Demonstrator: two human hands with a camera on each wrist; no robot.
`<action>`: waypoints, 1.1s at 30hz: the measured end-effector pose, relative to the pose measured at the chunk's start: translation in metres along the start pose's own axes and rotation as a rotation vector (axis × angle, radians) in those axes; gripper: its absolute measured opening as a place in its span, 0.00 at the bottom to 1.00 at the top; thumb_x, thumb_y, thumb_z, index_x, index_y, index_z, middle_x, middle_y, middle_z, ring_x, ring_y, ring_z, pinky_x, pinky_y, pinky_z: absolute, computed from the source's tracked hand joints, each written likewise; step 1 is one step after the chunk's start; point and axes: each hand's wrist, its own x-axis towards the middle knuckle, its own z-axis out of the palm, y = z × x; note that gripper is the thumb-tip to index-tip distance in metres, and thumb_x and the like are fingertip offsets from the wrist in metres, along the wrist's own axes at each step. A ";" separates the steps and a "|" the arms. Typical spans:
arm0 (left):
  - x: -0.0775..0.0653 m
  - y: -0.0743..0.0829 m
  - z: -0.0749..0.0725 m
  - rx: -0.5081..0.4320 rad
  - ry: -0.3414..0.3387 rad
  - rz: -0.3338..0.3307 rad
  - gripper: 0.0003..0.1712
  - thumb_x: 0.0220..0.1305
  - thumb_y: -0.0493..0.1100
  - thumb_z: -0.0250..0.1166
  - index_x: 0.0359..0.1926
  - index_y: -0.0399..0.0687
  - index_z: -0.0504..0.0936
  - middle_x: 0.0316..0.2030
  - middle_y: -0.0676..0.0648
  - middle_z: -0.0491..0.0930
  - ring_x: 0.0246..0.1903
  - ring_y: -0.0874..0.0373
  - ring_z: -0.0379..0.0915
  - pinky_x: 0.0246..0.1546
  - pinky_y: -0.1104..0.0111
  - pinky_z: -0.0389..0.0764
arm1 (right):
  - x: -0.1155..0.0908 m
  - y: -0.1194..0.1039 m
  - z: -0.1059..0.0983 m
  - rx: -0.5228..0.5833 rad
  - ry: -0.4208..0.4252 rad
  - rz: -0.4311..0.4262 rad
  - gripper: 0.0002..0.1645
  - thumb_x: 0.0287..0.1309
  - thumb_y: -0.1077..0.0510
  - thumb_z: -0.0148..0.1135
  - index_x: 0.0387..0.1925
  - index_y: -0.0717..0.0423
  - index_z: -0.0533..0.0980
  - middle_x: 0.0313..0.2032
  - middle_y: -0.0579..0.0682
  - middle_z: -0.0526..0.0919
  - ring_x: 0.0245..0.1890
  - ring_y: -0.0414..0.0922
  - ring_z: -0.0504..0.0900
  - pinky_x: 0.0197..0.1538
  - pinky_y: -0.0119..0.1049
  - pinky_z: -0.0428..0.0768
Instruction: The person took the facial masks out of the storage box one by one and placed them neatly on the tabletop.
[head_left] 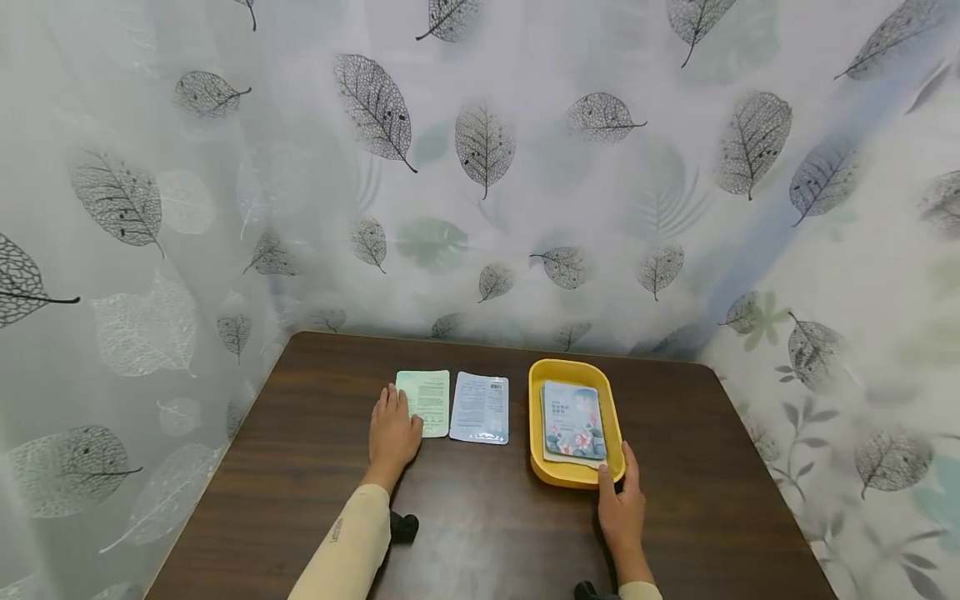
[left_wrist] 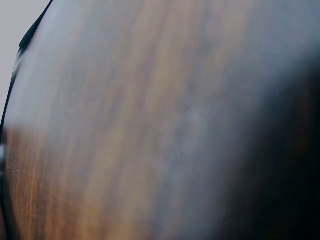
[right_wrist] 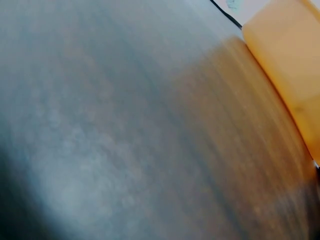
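A green printed sachet point(head_left: 431, 403) lies flat on the table, and right beside it lies a pale blue sachet point(head_left: 480, 408) with a barcode. My left hand point(head_left: 393, 432) rests at the green sachet's left edge, fingers extended forward and thumb over its lower left corner. To the right stands a yellow plastic basket point(head_left: 573, 477), its side also in the right wrist view. Several flat sachets are stacked in it, the top one blue with pink flowers point(head_left: 573, 421). My right hand point(head_left: 622, 504) grips the basket's near right corner, thumb at the front rim and fingers along the right side.
The dark wood-grain table point(head_left: 480, 533) meets a leaf-patterned curtain point(head_left: 487, 208) at its back and sides. Dark wrist mounts point(head_left: 403, 527) sit at both wrists. The left wrist view shows only blurred tabletop.
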 end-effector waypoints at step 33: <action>0.047 0.243 -0.082 -0.965 -0.089 0.049 0.38 0.69 0.44 0.56 0.79 0.58 0.58 0.77 0.44 0.61 0.75 0.48 0.60 0.74 0.50 0.66 | 0.000 -0.001 -0.001 -0.028 0.000 0.017 0.40 0.75 0.42 0.50 0.81 0.42 0.51 0.77 0.63 0.60 0.75 0.66 0.61 0.74 0.67 0.60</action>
